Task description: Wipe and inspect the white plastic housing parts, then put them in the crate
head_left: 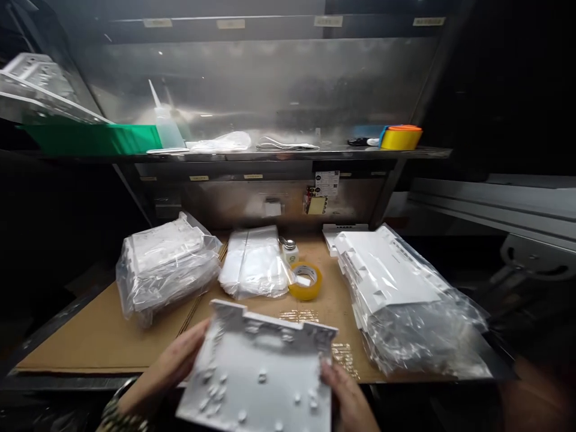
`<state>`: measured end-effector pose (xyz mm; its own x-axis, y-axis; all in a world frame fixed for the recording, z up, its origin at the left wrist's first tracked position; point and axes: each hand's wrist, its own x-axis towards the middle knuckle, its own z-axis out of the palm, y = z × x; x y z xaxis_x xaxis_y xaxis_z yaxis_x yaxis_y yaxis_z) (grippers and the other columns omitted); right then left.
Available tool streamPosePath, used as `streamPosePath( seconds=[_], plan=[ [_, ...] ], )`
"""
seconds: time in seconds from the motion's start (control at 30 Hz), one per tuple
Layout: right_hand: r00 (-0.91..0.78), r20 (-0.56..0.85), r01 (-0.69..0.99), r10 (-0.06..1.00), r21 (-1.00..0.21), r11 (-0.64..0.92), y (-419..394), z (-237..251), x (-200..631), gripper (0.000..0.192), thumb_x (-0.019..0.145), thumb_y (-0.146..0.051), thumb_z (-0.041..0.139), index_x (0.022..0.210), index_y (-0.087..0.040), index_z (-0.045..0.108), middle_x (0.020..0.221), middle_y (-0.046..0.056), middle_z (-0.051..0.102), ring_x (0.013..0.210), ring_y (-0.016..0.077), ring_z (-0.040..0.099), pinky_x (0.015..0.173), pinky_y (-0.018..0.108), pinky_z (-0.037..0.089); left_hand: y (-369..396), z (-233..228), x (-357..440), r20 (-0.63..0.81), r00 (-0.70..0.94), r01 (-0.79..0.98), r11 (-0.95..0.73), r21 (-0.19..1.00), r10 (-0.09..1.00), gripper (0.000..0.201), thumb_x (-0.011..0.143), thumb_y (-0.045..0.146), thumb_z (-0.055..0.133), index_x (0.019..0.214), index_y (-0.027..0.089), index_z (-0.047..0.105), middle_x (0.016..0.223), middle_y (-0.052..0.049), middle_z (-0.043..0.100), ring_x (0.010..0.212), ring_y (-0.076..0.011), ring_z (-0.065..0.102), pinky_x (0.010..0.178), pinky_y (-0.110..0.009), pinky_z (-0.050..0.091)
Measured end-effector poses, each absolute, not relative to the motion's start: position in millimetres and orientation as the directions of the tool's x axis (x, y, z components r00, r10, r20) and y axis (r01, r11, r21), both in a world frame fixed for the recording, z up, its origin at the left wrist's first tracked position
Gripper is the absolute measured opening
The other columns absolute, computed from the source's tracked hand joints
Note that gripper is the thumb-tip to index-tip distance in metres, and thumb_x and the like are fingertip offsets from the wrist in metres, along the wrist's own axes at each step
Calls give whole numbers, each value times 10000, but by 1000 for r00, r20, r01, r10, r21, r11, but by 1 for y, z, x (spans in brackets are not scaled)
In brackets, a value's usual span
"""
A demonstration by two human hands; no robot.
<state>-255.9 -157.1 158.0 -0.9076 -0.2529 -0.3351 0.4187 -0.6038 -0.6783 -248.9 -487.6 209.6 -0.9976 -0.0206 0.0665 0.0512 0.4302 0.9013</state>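
Between my two hands I hold a white moulded plastic panel (270, 366), tilted so that its inner side with small raised posts faces me. My left hand (186, 351) grips the left edge, its fingertips hidden behind the panel. On the right edge, my right hand (344, 387) has its thumb over the front, the other fingers out of sight behind. Beyond the panel on the cardboard lie a roll of yellow tape (314, 293) and a stack of clear plastic bags (252, 264). A small white bottle with a metal cap (290, 254) stands beside the bags.
Bagged white parts (166, 258) sit on the left of the cardboard (90, 342); a larger bagged stack of white panels (391, 270) lies on the right. The shelf (279, 155) above bears a green bin (99, 139), a squeeze bottle (168, 127) and a yellow roll (402, 138).
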Motion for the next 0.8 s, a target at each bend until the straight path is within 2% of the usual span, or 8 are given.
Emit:
streamPosePath(
  seconds=[0.03, 0.13, 0.23, 0.33, 0.47, 0.63, 0.7, 0.8],
  plan=[
    [-904, -396, 403, -161, -662, -632, -138, 155, -260, 547, 662, -517, 919, 1048, -159, 769, 985, 127, 813, 1076, 345, 745, 993, 470, 568, -474, 213, -274, 130, -992, 110, 499, 859, -5, 573, 992, 635, 334, 1103, 233, 727, 1054, -116, 771, 999, -333, 718, 890, -500, 599],
    [-873, -484, 308, 69, -653, -692, -92, 143, -264, 614, 635, -492, 928, 1148, -203, 753, 1126, 100, 799, 1154, 338, 716, 1019, 447, 577, -438, 207, -337, 297, -955, 216, 649, 729, -16, 349, 940, 480, 551, 1056, 198, 720, 1130, -162, 710, 1160, -371, 598, 1087, -587, 440],
    [-858, -488, 224, 160, -637, -738, -74, 142, -259, 758, 674, -499, 895, 1334, -210, 659, 1238, 94, 763, 1218, 341, 683, 1067, 478, 556, -420, 186, -373, 363, -928, 305, 719, 624, 79, 285, 891, 299, 591, 1132, 214, 718, 1291, -163, 666, 1279, -382, 499, 1156, -606, 329],
    [-855, -485, 165, 185, -592, -789, -77, 153, -254, 830, 679, -473, 900, 1403, -203, 597, 1292, 109, 737, 1234, 347, 673, 1100, 512, 528, -420, 176, -391, 361, -922, 340, 734, 587, 139, 318, 924, 221, 517, 1190, 215, 689, 1198, -153, 703, 1206, -336, 559, 1087, -514, 414],
    [-853, -470, 128, 228, -610, -782, -84, 163, -252, 792, 673, -468, 904, 1368, -207, 628, 1279, 117, 743, 1251, 357, 662, 1094, 529, 531, -433, 190, -403, 346, -931, 317, 737, 598, 120, 303, 964, 272, 494, 1242, 213, 598, 1097, -133, 728, 1108, -307, 627, 969, -424, 463],
    [-846, -477, 134, 240, -625, -769, -83, 157, -251, 789, 680, -486, 894, 1380, -241, 625, 1301, 104, 734, 1267, 345, 654, 1108, 527, 518, -451, 223, -405, 240, -969, 212, 660, 720, 50, 298, 877, 374, 664, 1101, 264, 500, 938, -49, 782, 864, -276, 690, 795, -374, 465],
    [-856, -473, 150, 208, -612, -776, -85, 155, -253, 735, 715, -519, 862, 1357, -235, 644, 1300, 105, 733, 1273, 348, 650, 1093, 533, 527, -456, 231, -403, 165, -985, 163, 563, 810, 47, 402, 801, 425, 756, 1018, 262, 461, 835, -27, 778, 762, -247, 691, 742, -357, 483],
    [-920, -384, 213, 76, -653, -727, -101, 155, -261, 593, 801, -560, 782, 1258, -188, 712, 1211, 123, 768, 1239, 357, 671, 1054, 548, 548, -456, 234, -399, 59, -992, 96, 365, 926, 110, 501, 725, 478, 824, 937, 255, 429, 746, -15, 753, 723, -224, 706, 727, -360, 534]
  ],
)
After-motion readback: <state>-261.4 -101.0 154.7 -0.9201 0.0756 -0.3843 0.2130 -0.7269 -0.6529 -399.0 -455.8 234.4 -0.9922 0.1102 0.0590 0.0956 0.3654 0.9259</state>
